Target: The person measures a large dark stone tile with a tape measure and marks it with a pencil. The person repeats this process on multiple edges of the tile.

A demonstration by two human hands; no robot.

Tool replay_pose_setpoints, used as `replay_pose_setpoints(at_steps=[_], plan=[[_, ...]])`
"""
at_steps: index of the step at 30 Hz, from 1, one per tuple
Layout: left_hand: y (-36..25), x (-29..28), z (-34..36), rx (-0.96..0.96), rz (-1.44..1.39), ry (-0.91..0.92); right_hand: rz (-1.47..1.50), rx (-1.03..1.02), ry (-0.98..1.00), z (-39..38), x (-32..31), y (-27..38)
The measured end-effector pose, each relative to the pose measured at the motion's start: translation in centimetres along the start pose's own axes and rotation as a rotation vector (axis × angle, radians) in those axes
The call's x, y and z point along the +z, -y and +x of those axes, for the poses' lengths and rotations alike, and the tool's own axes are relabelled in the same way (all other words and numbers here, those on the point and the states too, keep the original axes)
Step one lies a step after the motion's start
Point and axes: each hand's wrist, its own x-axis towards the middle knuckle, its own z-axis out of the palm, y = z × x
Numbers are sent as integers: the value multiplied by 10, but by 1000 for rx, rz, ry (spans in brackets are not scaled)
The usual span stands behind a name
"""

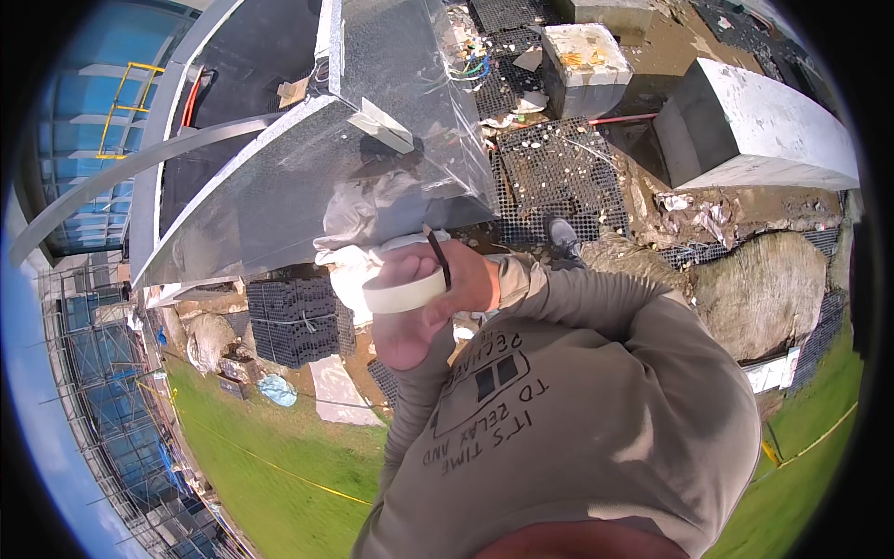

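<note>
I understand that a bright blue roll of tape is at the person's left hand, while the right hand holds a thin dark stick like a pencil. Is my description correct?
Not entirely: the roll of tape is creamy white, not bright blue, as the head view shows. It is indeed at the left hand, and the right hand holds the thin dark stick.

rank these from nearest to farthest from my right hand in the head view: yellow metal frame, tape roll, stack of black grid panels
From your right hand:
1. Tape roll: at the hand, just to its left
2. Stack of black grid panels: on the ground, off to the left
3. Yellow metal frame: far off, upper left
</note>
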Motion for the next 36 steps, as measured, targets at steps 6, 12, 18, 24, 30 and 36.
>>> replay_pose_setpoints(at_steps=[6, 12, 18, 24, 30, 36], plan=[[11, 34, 39, -203, 858, -365, 374, 102, -70, 2, -24, 14], [28, 15, 63, -31, 586, -97, 22, 21, -202, -2, -34, 39], [21, 3, 82, -372, -443, -46, 67, 310, -150, -10, -21, 44], [23, 17, 118, -257, 73, -261, 133, 363, -100, -7, -4, 15], [-20, 32, 204, 572, 1072, -67, 122, 252, -118, -15, -30, 9], [-86, -45, 359, 42, 1774, 75, 14, 470, -676, -42, -127, -18]])
